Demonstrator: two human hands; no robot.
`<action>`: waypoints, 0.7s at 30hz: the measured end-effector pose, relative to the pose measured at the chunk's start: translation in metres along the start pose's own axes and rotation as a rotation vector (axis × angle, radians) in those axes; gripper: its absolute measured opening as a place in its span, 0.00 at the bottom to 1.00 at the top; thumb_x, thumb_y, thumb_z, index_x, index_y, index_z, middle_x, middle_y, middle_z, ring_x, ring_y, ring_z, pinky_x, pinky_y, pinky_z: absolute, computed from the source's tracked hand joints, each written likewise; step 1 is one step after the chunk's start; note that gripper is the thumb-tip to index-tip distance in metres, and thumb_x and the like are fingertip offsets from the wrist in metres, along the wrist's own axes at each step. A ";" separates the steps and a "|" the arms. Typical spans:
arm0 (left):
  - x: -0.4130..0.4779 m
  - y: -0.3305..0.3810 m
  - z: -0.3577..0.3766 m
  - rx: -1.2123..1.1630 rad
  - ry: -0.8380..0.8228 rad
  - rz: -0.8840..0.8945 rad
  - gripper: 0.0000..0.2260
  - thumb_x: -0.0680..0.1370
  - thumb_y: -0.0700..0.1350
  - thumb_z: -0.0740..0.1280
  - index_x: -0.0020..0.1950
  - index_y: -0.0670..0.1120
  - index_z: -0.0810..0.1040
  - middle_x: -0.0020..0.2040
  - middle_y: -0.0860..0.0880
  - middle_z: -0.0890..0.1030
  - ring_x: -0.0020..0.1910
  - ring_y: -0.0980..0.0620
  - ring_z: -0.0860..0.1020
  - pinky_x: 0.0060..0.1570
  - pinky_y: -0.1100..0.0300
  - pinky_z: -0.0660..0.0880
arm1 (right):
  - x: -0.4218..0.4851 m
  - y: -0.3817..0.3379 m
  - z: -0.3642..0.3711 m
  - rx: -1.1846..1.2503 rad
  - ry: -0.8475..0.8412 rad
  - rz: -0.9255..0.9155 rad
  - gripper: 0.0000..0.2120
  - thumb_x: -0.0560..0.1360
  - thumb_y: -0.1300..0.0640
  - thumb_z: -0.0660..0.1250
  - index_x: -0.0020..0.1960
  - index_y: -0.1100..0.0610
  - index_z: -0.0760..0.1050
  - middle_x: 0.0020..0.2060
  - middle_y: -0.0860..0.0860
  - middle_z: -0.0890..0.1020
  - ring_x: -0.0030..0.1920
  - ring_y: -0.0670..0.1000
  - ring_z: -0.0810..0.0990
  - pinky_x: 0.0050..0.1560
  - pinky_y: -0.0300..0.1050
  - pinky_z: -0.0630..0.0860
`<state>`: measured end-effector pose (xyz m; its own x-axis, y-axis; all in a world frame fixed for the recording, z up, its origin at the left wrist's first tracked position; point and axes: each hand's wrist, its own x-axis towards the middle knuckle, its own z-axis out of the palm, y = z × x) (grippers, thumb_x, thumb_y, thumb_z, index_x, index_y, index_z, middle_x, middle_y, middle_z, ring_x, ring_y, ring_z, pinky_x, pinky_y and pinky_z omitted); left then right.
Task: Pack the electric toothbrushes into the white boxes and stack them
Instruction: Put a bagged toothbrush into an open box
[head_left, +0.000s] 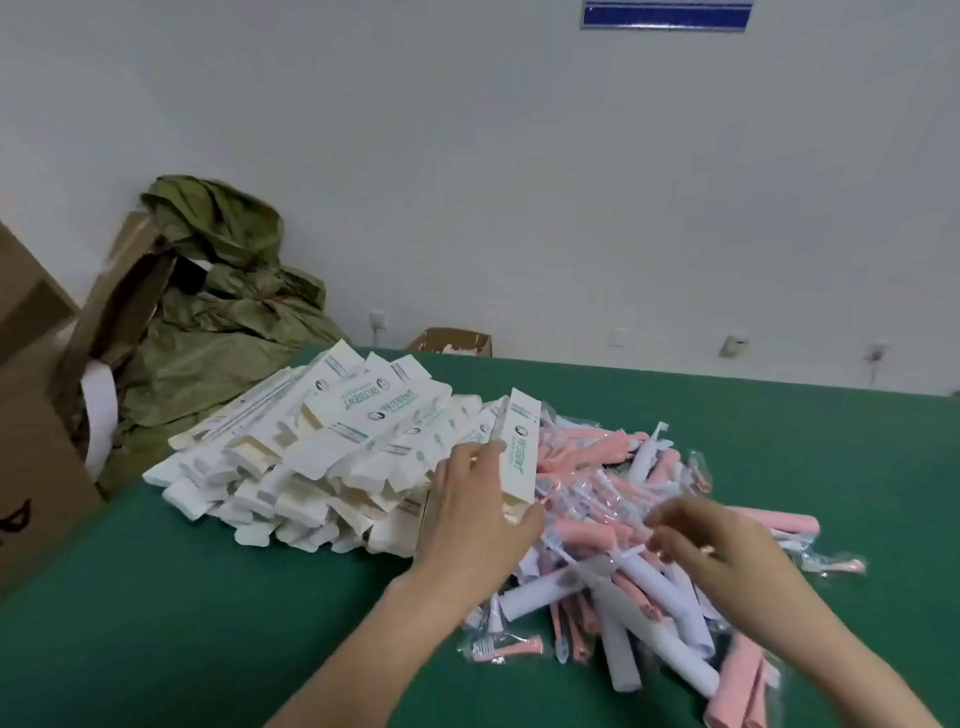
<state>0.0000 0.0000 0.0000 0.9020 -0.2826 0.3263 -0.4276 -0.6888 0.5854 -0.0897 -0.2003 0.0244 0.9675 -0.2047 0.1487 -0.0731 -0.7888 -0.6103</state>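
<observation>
The right hand (711, 551) is blurred over the toothbrush pile (550, 592), its fingers (670, 519) so smeared that it cannot be told whether they hold anything. The left hand (478, 514) covers the lower end of the white box (519, 452) it grips. Both forearms run off the bottom edge. A brown carton (31, 441) is cut by the left edge, a blue sign (667, 13) by the top. Fine print on the box heap (291, 467) is too small to read.
</observation>
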 end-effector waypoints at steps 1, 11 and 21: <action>0.006 0.001 0.015 0.088 0.014 0.018 0.33 0.74 0.60 0.66 0.73 0.50 0.56 0.68 0.50 0.60 0.66 0.52 0.59 0.64 0.59 0.61 | 0.016 -0.003 0.012 0.005 0.031 -0.046 0.07 0.77 0.60 0.64 0.45 0.49 0.76 0.37 0.45 0.82 0.37 0.44 0.80 0.39 0.33 0.74; 0.031 -0.041 0.070 0.263 0.268 0.055 0.25 0.75 0.50 0.67 0.69 0.47 0.64 0.62 0.47 0.72 0.61 0.47 0.67 0.55 0.58 0.67 | 0.097 -0.019 0.094 0.084 0.193 -0.084 0.13 0.74 0.67 0.57 0.55 0.58 0.74 0.48 0.55 0.82 0.49 0.53 0.79 0.47 0.43 0.73; 0.004 -0.063 0.031 -0.341 0.437 0.353 0.25 0.64 0.56 0.72 0.57 0.65 0.65 0.54 0.66 0.73 0.54 0.65 0.69 0.51 0.76 0.65 | 0.107 -0.028 0.096 -0.321 0.156 -0.633 0.31 0.71 0.67 0.68 0.71 0.53 0.66 0.71 0.51 0.67 0.70 0.52 0.63 0.67 0.41 0.59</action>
<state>0.0319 0.0216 -0.0586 0.6278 -0.1062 0.7711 -0.7530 -0.3337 0.5671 0.0387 -0.1445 -0.0180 0.8037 0.2862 0.5216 0.3991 -0.9096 -0.1159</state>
